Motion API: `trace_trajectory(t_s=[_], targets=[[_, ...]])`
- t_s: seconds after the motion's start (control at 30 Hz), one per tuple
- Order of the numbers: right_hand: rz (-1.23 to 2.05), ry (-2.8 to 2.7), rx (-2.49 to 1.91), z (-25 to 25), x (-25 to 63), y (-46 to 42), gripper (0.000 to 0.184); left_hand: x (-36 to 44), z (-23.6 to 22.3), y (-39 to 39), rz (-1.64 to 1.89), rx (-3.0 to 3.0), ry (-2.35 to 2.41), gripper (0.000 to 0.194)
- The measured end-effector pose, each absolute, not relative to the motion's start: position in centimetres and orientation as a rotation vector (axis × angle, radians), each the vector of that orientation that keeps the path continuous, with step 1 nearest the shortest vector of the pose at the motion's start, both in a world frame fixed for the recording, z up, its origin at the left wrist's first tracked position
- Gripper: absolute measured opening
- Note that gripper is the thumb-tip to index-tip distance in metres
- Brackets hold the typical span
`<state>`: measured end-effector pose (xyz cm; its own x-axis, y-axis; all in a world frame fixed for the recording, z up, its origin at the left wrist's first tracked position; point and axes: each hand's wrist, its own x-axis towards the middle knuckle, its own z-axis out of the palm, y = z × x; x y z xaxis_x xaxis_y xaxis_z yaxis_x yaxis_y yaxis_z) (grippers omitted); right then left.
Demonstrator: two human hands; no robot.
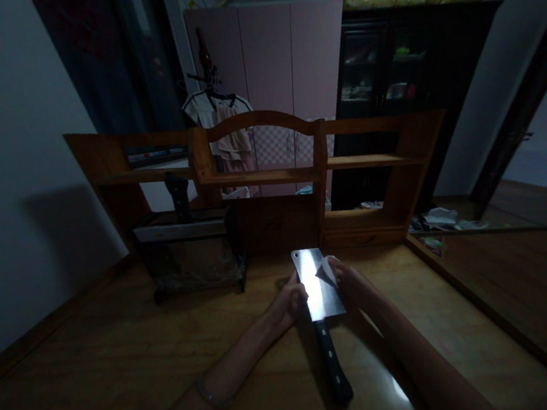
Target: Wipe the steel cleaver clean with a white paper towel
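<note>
A cleaver (320, 299) with a broad shiny blade and a black riveted handle is in the middle of the head view, its handle toward me. My left hand (292, 299) is closed on the left edge of the blade, with the thumb on its face. My right hand (347, 277) pinches a small white piece of tissue or paper (330, 269) at the blade's right side. The tissue is folded, and its lower corner lies over the blade. Part of the blade's right edge is hidden behind the tissue and fingers.
A dark knife block (186, 228) holding a black-handled knife (179, 196) stands left on the wooden surface (97, 362). A wooden shelf unit (270, 177) runs across the back. Beyond it are clothes on hangers (222, 124), a pink wardrobe (268, 58) and a dark cabinet (387, 69).
</note>
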<state>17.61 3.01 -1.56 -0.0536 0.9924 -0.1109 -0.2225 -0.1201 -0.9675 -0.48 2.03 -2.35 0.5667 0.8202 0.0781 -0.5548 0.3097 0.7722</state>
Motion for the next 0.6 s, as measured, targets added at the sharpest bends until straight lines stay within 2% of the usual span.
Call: trace_trajectory(t_s=[0.27,0.6], targets=[[1.371,-0.958,-1.081,-3.3,18.6,4.2,0.044,-0.5,-3.0,2.3,0.946,0.82,0.377,0.083],[1.3,-1.069,-1.109,-3.2,17.9,3.9,0.036,-0.5,-1.4,1.6,0.907,0.809,0.354,0.083]])
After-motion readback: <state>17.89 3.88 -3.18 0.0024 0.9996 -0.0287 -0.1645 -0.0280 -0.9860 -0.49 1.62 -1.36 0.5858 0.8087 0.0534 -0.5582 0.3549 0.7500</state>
